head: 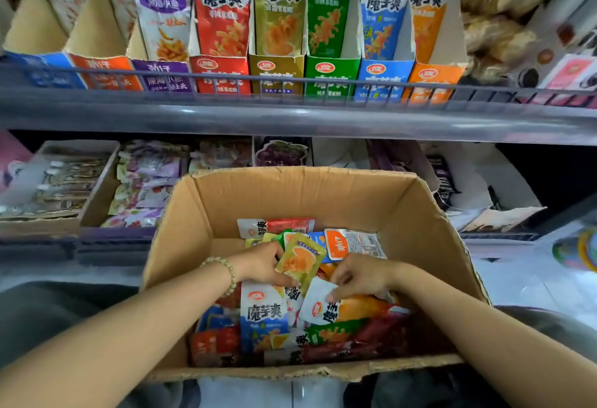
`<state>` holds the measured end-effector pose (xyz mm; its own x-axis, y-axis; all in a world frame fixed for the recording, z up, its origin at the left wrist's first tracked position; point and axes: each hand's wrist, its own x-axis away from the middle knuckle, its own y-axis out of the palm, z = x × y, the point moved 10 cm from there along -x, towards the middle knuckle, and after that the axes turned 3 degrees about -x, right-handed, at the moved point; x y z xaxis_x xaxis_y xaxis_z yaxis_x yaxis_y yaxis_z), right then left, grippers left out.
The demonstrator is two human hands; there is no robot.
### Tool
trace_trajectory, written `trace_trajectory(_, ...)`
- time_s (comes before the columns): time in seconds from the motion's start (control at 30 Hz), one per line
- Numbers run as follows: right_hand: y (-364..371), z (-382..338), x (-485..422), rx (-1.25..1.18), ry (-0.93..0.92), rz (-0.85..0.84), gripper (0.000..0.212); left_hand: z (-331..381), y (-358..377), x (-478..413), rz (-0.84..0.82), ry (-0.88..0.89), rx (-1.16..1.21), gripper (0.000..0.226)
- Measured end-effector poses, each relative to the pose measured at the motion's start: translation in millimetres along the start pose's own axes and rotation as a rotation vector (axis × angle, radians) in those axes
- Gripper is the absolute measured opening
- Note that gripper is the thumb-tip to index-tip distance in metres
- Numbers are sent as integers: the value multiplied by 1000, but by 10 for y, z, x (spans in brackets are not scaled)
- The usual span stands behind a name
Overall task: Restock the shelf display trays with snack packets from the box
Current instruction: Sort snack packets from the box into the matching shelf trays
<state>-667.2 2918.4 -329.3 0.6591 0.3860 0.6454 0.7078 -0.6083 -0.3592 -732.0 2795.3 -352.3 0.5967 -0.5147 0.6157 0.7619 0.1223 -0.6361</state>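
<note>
Down in the cardboard box (290,194), the left hand (261,265) pinches a gold packet (300,262) and the right hand (361,275) pinches an orange packet (342,309), both probably light, soft and slippery, so best held by the flat top edge.

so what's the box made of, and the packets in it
The box: corrugated cardboard, matte brown, with frayed, torn rims. The packets: probably glossy printed plastic or foil film, judging by the sheen and crinkles.
</note>
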Motion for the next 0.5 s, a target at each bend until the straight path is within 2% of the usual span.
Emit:
trace_trajectory(0.03, -201, 18, -6, -60, 8, 115, 23, -14, -2, -29, 21, 9, 27, 36)
trace_trajectory(0.07, -431, 53, 3, -94, 22, 268, 33, -33, -17, -43, 44, 15, 43, 32)
trace_trajectory(0.13, -807, 302, 84, 16, 187, 521, 47, -90, -107, -43, 102, 11, 57, 30)
trace_trajectory(0.17, -853, 513, 60, 77, 294, 537, 45, -135, -159, -35, 113, -5, 53, 31)
trace_trajectory(0.2, -794, 674, 53, 125, 394, 483, 42, -166, -221, -4, 112, -29, 32, 31)
trace_trajectory(0.23, -637, 850, -41, 66, 433, 389, 51, -215, -272, 22, 101, -59, -18, 28)
trace_trajectory(0.27, -491, 957, -137, 15, 432, 309, 71, -256, -326, 43, 105, -80, -86, 26)
trace_trajectory(0.3, -399, 974, -170, -65, 412, 286, 85, -256, -394, 67, 154, -84, -152, 25)
trace_trajectory(0.33, -360, 980, -197, -128, 399, 304, 85, -185, -476, 112, 251, -55, -190, 28)
trace_trajectory(0.37, -340, 992, -180, -177, 413, 342, 75, -45, -537, 176, 360, 17, -151, 33)
trace_trajectory(0.4, -359, 1010, -160, -219, 423, 385, 64, 127, -551, 244, 415, 116, -21, 37)
trace_trajectory(0.47, -353, 1030, -141, -310, 428, 406, 56, 424, -340, 259, 249, 237, 227, 50)
trace_trajectory(0.5, -311, 1021, -151, -328, 423, 385, 60, 553, -150, 245, 115, 254, 205, 52)
